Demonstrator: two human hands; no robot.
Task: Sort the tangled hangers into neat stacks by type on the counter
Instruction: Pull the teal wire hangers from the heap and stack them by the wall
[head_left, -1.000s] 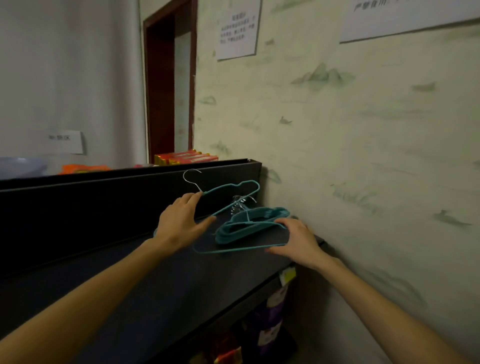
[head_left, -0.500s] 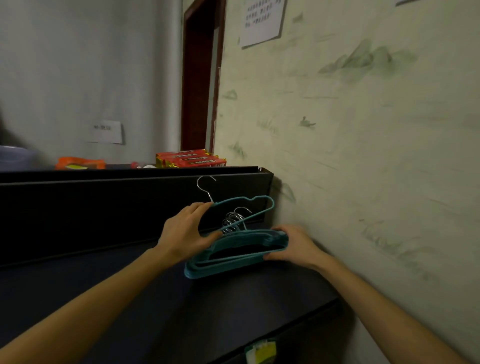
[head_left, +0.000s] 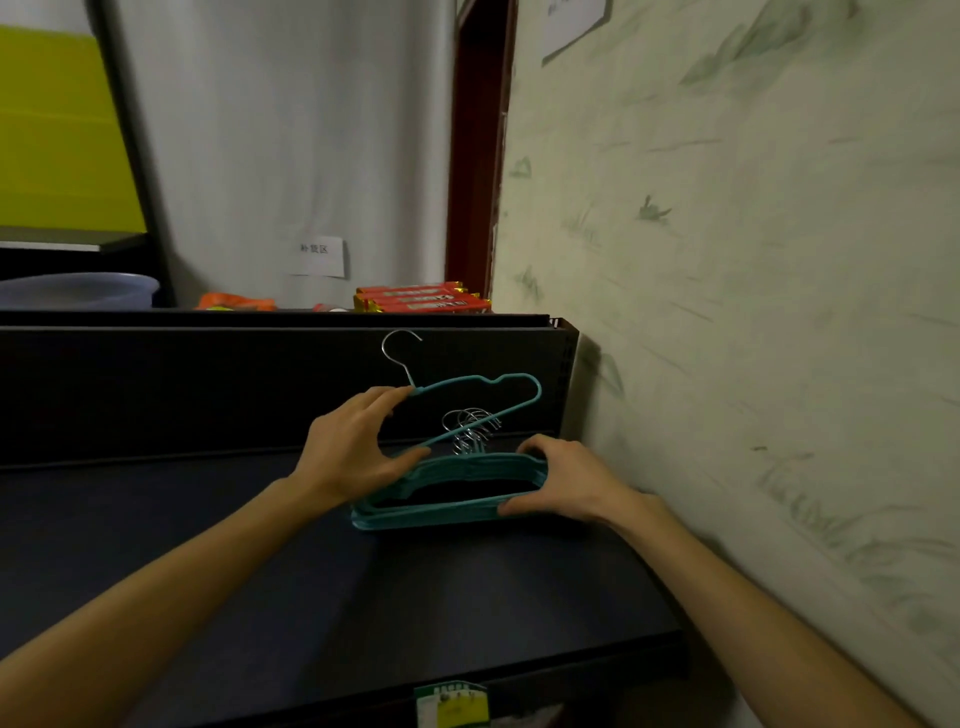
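My left hand (head_left: 353, 452) pinches a raised teal hanger (head_left: 483, 395); stack (head_left: 447, 499) lies just below, long axis sideways, right hand (head_left: 561, 480) clamping its end.

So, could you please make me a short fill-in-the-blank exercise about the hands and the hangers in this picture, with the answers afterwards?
1. The left hand lifts one thin teal hanger with a metal hook above the ____ of teal hangers.
2. The right hand steadies the flat teal hanger stack at its ____ end.
3. The stack lies on the dark ____.
4. The packets on the upper ledge are ____ in colour.

Answers: stack; right; counter; red
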